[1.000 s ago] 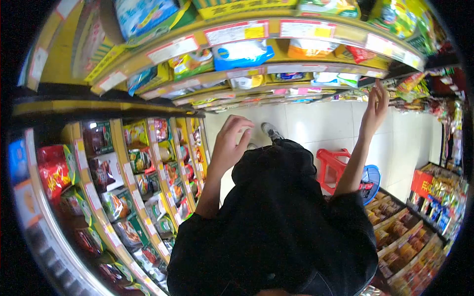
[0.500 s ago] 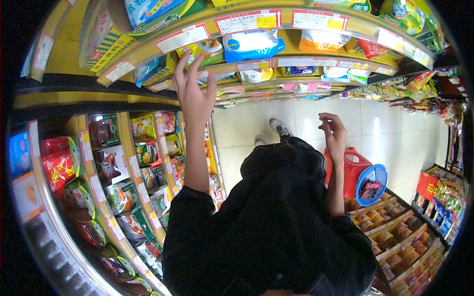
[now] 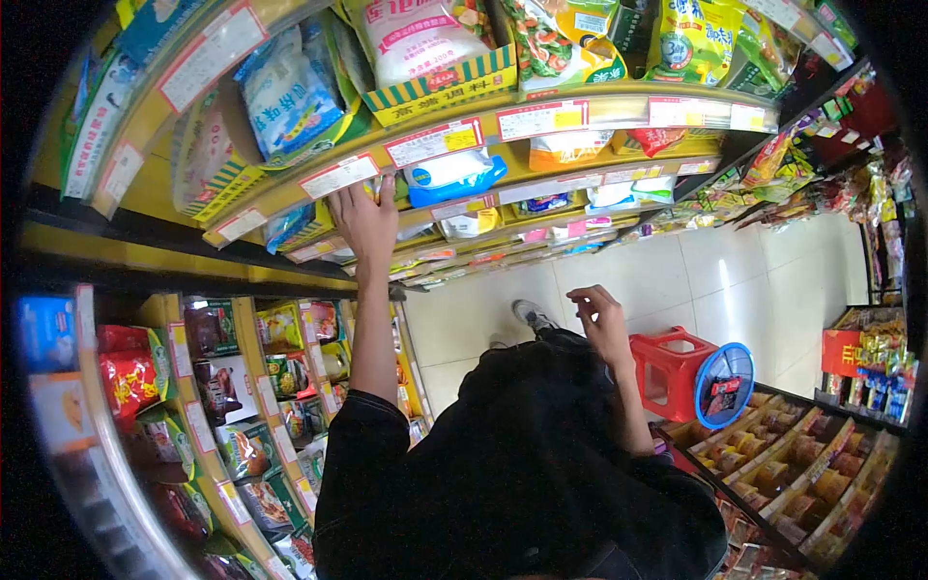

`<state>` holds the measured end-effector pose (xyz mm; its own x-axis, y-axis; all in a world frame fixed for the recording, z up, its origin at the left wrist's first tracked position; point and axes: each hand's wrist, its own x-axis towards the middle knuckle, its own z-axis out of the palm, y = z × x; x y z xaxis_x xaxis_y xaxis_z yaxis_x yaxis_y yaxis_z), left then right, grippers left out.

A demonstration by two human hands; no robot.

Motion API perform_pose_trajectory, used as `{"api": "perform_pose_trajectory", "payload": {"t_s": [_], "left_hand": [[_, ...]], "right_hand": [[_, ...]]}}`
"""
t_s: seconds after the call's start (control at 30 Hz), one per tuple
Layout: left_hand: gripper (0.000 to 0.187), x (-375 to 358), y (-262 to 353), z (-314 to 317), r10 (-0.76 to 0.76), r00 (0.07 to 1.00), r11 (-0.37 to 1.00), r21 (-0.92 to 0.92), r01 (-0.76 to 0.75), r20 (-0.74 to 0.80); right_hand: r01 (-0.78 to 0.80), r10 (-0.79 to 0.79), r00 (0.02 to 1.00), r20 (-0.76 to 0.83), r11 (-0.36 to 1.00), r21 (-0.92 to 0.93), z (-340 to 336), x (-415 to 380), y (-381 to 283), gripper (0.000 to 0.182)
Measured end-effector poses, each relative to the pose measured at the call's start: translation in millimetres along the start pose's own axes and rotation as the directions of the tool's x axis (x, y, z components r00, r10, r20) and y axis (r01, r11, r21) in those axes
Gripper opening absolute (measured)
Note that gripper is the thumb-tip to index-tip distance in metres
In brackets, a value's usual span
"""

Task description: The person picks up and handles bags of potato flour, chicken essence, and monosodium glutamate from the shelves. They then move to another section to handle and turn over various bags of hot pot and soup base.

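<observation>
My left hand (image 3: 367,224) reaches into a lower shelf tier, under a shelf edge with price labels. Its fingers stretch forward with the thumb apart, and the fingertips are partly hidden, so contact with a packet cannot be made out. Just right of it lies a blue-and-white bag (image 3: 454,178). To its left is a blue packet (image 3: 288,228). My right hand (image 3: 601,319) hangs in the air above the floor, holding nothing, with fingers loosely bent and apart.
Above are a blue-white bag (image 3: 290,92), a pink-white bag (image 3: 416,39) and a yellow bag (image 3: 694,41). A red plastic stool (image 3: 667,360) and a blue-rimmed basket (image 3: 704,416) stand at right. Stocked shelves (image 3: 266,387) line the left, near tiled floor (image 3: 638,275).
My left hand has moved from in front of the shelf edge to inside the lower tier. More of the upper shelf has come into view. My right hand stays raised and without anything in it.
</observation>
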<state>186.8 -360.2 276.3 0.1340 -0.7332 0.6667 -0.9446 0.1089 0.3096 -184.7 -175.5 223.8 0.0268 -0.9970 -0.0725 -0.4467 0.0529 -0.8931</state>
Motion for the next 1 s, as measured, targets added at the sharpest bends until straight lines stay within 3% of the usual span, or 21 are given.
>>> {"api": "perform_pose_trajectory", "payload": {"t_s": [0.03, 0.13, 0.2, 0.27, 0.3, 0.37, 0.4, 0.43, 0.47, 0.5, 0.57, 0.67, 0.77, 0.8, 0.87, 0.9, 0.93, 1.0], "left_hand": [[0.047, 1.7, 2.5, -4.4, 0.041, 0.998, 0.999, 0.017, -0.040, -0.056], [0.033, 6.0, 1.3, -21.0, 0.080, 0.974, 0.997, 0.006, -0.080, -0.214], [0.024, 2.2, 10.0, -45.4, -0.020, 0.976, 0.995, -0.100, -0.002, -0.217], [0.023, -13.6, 29.3, -72.6, -0.147, 0.964, 0.958, -0.276, 0.082, -0.221], [0.025, -29.7, 29.9, -83.2, -0.109, 0.973, 0.954, -0.296, 0.045, -0.204], [0.027, -80.5, 45.5, -98.9, -0.359, 0.927, 0.755, -0.617, 0.222, -0.106], [0.029, -102.9, 52.1, -105.7, -0.401, 0.913, 0.637, -0.740, 0.216, -0.078], [0.029, -118.6, 62.6, -117.0, -0.396, 0.910, 0.691, -0.694, 0.204, -0.126], [0.029, -128.1, 72.0, -128.5, -0.414, 0.901, 0.658, -0.726, 0.200, -0.128], [0.029, -130.1, 71.3, -139.6, -0.362, 0.913, 0.691, -0.712, 0.127, -0.188], [0.029, -120.4, 72.1, -160.1, -0.305, 0.905, 0.728, -0.686, 0.021, -0.296], [0.031, -84.0, 75.9, -187.5, -0.324, 0.841, 0.786, -0.618, -0.014, -0.432], [0.034, -41.3, 85.9, -200.4, -0.219, 0.898, 0.801, -0.596, -0.057, -0.380], [0.034, -26.9, 92.3, -199.9, -0.214, 0.912, 0.774, -0.630, -0.060, -0.349], [0.032, 5.2, 97.8, -193.2, -0.153, 0.939, 0.782, -0.619, -0.075, -0.307], [0.030, 23.2, 98.3, -188.5, -0.099, 0.953, 0.813, -0.575, -0.089, -0.287], [0.030, 42.9, 105.7, -185.2, -0.026, 0.958, 0.857, -0.500, -0.125, -0.284], [0.029, 82.2, 118.9, -169.8, 0.139, 0.943, 0.897, -0.364, -0.249, -0.303]], "right_hand": [[0.015, -0.015, 1.000, -0.013, 1.000, -0.015, -1.3, -0.7, -2.4, 0.027], [0.088, -0.086, 0.993, -0.078, 0.996, 0.028, -7.4, 2.7, -19.4, 0.028], [0.187, -0.164, 0.968, -0.190, 0.975, 0.116, -12.5, 13.7, -37.5, 0.026], [0.309, -0.272, 0.911, -0.309, 0.948, 0.077, -27.5, 32.9, -70.6, 0.024], [0.424, -0.387, 0.845, -0.369, 0.905, 0.021, -35.9, 44.7, -100.0, 0.024], [0.567, -0.554, 0.704, -0.443, 0.815, -0.119, -49.2, 71.1, -167.7, 0.024], [0.595, -0.609, 0.649, -0.455, 0.780, -0.194, -53.6, 84.4, -200.6, 0.025], [0.636, -0.641, 0.631, -0.438, 0.750, -0.180, -54.0, 102.7, -237.0, 0.024], [0.653, -0.690, 0.588, -0.422, 0.713, -0.256, -51.6, 123.1, -263.1, 0.026], [0.689, -0.811, 0.414, -0.414, 0.576, -0.440, -44.2, 151.3, -279.5, 0.025], [0.648, -0.775, 0.583, -0.246, 0.625, -0.435, -33.7, 185.8, -298.9, 0.023], [0.590, -0.793, 0.577, -0.193, 0.569, -0.572, -29.3, 226.7, -301.7, 0.026], [0.431, -0.438, 0.899, 0.006, 0.880, -0.200, -66.7, 183.8, -356.1, 0.036], [0.523, -0.520, 0.849, -0.088, 0.852, 0.006, -65.6, 187.4, -348.2, 0.033], [0.672, -0.597, 0.740, -0.310, 0.637, 0.377, -64.8, 201.7, -325.6, 0.027], [0.536, -0.481, 0.844, -0.238, 0.780, 0.323, -72.8, 187.1, -329.1, 0.025], [0.669, -0.644, 0.740, -0.194, 0.734, 0.117, -78.9, 193.6, -307.0, 0.035], [0.617, -0.600, 0.782, -0.168, 0.784, 0.072, -82.1, 169.5, -280.7, 0.032]]}}
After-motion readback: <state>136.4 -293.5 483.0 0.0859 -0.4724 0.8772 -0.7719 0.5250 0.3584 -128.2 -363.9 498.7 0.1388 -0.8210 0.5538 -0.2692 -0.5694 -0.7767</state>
